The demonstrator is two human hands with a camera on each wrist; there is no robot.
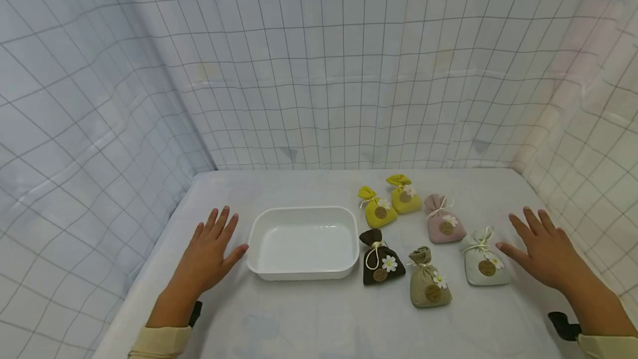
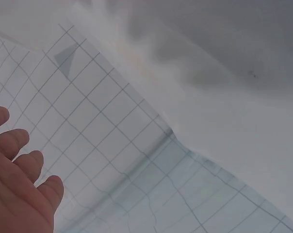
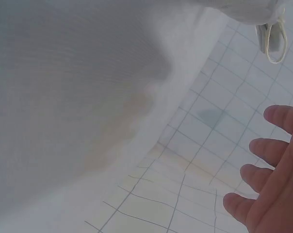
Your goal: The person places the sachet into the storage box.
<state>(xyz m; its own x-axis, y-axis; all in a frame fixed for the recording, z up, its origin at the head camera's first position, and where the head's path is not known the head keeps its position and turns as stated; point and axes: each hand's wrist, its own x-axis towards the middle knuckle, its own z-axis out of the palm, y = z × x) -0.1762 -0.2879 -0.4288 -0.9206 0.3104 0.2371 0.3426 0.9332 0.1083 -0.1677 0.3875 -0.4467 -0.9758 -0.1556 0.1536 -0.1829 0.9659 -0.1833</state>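
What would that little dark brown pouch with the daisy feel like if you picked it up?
The dark brown pouch looks like soft cloth tied at the neck with cord, so it would probably sag rather than stay stiff. It slumps flat on the table, so it seems unlikely to roll. It is probably light.

The white tray [image 1: 303,242] blocks the table's [image 1: 309,320] middle, and six sachets [image 1: 431,284] crowd the ground between it and the right edge (narrow gaps only). Bare cloth runs along the near edge, the back edge and the left edge.
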